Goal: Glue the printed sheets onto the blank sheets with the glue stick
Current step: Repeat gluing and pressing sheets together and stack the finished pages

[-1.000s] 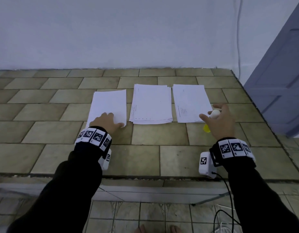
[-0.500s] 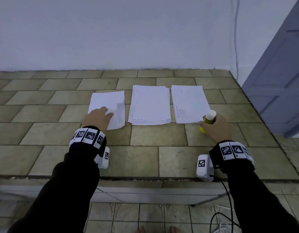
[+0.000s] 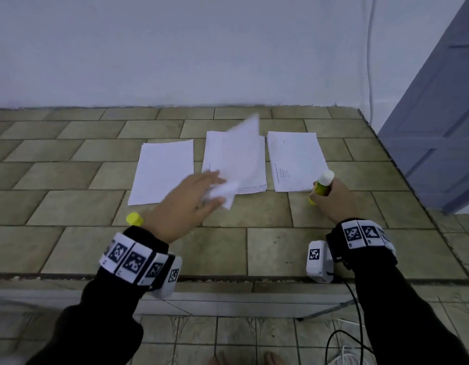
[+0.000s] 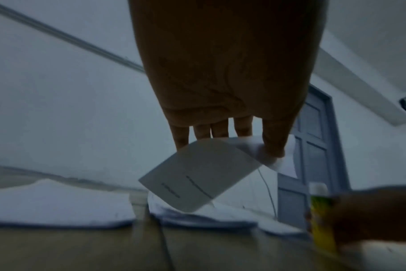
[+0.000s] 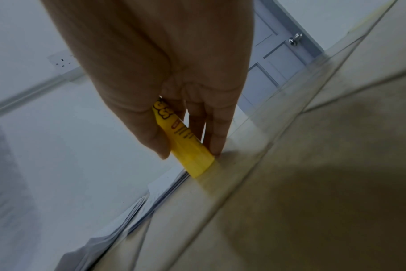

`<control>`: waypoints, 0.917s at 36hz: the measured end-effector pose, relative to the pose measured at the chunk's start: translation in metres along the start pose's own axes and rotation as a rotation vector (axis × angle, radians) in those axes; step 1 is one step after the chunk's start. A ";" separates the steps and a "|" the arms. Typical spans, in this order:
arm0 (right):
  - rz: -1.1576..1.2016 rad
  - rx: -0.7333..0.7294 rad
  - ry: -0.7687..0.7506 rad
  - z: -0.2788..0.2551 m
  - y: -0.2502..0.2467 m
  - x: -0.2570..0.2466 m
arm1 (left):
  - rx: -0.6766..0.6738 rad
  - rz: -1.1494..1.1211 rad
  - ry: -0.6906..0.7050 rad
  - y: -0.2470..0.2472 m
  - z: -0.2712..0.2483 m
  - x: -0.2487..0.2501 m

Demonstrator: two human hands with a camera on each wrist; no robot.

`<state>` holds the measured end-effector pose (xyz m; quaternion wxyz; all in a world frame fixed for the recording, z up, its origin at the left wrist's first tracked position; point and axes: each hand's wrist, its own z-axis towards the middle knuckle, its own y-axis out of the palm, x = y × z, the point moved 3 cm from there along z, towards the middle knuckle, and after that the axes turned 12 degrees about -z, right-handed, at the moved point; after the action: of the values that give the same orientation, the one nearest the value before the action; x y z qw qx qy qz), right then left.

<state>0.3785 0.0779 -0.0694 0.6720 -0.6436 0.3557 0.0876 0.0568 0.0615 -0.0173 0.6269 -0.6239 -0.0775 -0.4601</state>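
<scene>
On the left, the blank sheet [image 3: 163, 171] lay flat on the tiled counter [image 3: 70, 246], now uncovered, and a yellow cap [image 3: 134, 219] had appeared near its front corner. The left hand [image 3: 187, 204] had crossed from that sheet to the middle stack [image 3: 250, 175], pinching 1 printed sheet [image 3: 240, 154] by its near corner, long axis tilted up and away. Gluing probably comes next. On the right, the right hand [image 3: 333, 198] gripped the uncapped glue stick [image 3: 322, 184], base on the counter, white tip up toward the wall.
</scene>
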 end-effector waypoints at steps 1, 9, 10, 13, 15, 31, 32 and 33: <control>0.000 0.000 -0.001 0.000 0.000 0.000 | -0.064 0.015 0.009 0.009 -0.004 -0.002; 0.003 -0.005 -0.009 0.002 0.001 0.001 | -0.449 0.221 -0.045 0.050 -0.028 -0.028; 0.001 -0.003 -0.013 0.002 0.001 0.001 | -0.485 0.230 -0.069 0.052 -0.031 -0.029; -0.004 -0.003 -0.018 0.001 0.001 0.001 | -0.531 0.196 -0.114 0.054 -0.035 -0.032; -0.016 -0.017 -0.018 0.001 0.001 0.000 | -0.517 0.163 -0.124 0.053 -0.037 -0.033; -0.040 -0.241 -0.401 -0.029 0.003 -0.059 | -0.343 0.428 -0.434 0.045 -0.037 -0.036; -0.038 -0.250 -0.411 -0.030 0.006 -0.062 | -0.346 0.427 -0.440 0.046 -0.038 -0.037; -0.040 -0.257 -0.420 -0.031 0.009 -0.064 | -0.345 0.419 -0.446 0.046 -0.040 -0.037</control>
<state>0.3152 0.0721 -0.0363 0.6453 -0.6985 0.1811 0.2507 0.0478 0.0357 -0.0832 0.5606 -0.8081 -0.0038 -0.1805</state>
